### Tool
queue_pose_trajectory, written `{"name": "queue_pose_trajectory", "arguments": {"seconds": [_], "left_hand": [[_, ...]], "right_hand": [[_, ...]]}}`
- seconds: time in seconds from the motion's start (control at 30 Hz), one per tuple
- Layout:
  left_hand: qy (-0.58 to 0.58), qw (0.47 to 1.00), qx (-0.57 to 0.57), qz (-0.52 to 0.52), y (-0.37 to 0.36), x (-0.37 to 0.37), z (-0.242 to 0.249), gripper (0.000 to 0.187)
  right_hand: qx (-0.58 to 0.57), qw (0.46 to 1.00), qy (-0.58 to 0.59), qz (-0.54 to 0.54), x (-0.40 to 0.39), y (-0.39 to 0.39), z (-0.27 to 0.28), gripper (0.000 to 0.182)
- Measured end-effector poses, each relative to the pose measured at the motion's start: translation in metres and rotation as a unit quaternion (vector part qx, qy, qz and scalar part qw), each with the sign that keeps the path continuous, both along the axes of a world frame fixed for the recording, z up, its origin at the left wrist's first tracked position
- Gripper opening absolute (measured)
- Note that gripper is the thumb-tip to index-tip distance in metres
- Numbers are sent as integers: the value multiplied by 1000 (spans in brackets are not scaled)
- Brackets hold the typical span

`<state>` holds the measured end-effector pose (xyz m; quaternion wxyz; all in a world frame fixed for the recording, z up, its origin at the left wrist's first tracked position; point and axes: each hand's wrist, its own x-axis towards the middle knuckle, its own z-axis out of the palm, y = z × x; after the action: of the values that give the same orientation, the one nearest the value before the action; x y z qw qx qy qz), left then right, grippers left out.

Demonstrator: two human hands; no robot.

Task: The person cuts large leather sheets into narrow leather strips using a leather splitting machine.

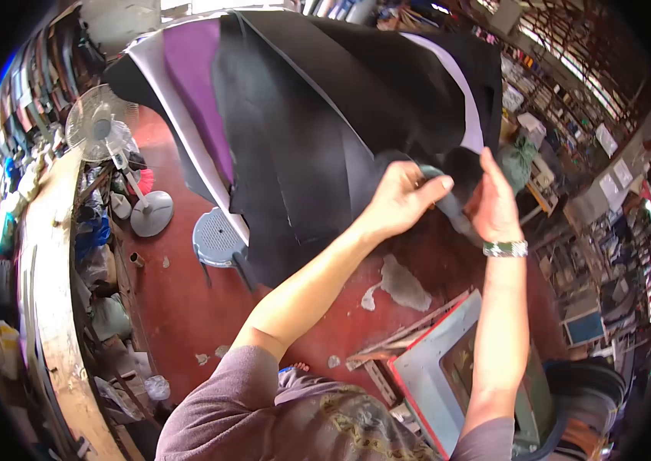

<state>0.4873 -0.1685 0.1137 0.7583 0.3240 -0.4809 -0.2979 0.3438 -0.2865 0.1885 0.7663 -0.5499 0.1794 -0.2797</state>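
Large black sheets [287, 131] lie draped over a raised surface ahead, with a purple sheet [191, 69] and pale strips among them. My left hand [404, 198] is at the near edge of the black material, its fingers curled round a dark piece and its thumb pointing right. Just to the right, my right hand [494, 203] is raised with its fingers extended beside a dark, rolled or folded part [452, 200]. A bracelet circles my right wrist. Blur hides where the dark piece ends between the hands.
A standing fan [151, 213] and a grey-blue stool [219, 238] are on the red floor at left. A long wooden board [53, 307] runs down the left side. Near my right forearm is a red-edged tray-like frame [425, 369]. Cluttered shelves [571, 100] stand at right.
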Motion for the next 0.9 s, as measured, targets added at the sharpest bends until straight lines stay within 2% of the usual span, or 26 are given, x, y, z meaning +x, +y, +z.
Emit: {"name": "queue_pose_trajectory", "arguments": {"seconds": [0.03,0.07,0.1,0.17,0.2,0.23,0.27,0.3,0.33,0.4,0.43,0.5,0.53,0.57,0.6,0.63,0.67,0.73,0.77,0.8,0.83,0.9], "left_hand": [[-13,1000,8,17,1,-2,4,22],[-16,1000,2,1,2,0,5,24],[-62,994,49,-70,2,11,2,28],[-209,970,-23,-122,8,33,-1,35],[-173,973,15,-150,14,49,-7,39],[-132,985,44,-107,12,71,-16,37],[32,992,118,-23,31,75,5,25],[94,995,34,-16,6,120,-31,25],[311,947,-19,-77,-7,160,-41,40],[210,965,107,119,-14,227,-33,68],[164,972,131,107,-7,253,-22,77],[156,977,129,66,-3,274,5,84],[89,983,129,90,-2,274,19,94],[128,983,113,65,-2,278,29,96],[168,980,97,40,0,285,35,98],[208,975,80,15,2,291,39,99],[203,977,71,-7,1,298,38,112],[222,973,48,-34,6,299,35,125],[229,972,38,-49,7,298,35,132],[268,961,33,-55,6,295,37,140],[275,961,8,-38,9,287,42,140],[287,957,-37,-6,14,269,55,140]], "right_hand": [[-94,995,-8,5,0,-1,13,39],[-204,978,26,-42,-2,-5,25,35],[-309,945,57,-93,-3,-5,34,32],[-298,937,14,-184,-5,47,69,18],[-354,915,52,-187,-11,53,70,26],[-408,888,88,-191,-17,59,71,36],[-433,875,101,-190,-21,68,65,35],[-456,862,117,-189,-22,75,59,34],[-397,892,85,-196,-21,73,56,33],[-277,939,25,-201,-15,59,54,33],[-239,946,6,-220,-9,56,72,32],[-200,963,-55,-173,-18,8,111,28],[-177,967,-76,-170,-18,9,140,32],[-156,969,-96,-165,-23,15,171,37],[-283,928,-95,-223,-46,2,189,39],[-442,855,-29,-271,-79,-7,202,42],[-574,745,32,-338,-112,-16,215,45],[-580,718,73,-377,-164,24,201,46],[-448,794,56,-408,-198,35,178,46],[-301,844,15,-443,-231,46,154,48],[-348,786,88,-503,-260,64,116,45],[-420,636,237,-602,-302,109,39,42]]}}
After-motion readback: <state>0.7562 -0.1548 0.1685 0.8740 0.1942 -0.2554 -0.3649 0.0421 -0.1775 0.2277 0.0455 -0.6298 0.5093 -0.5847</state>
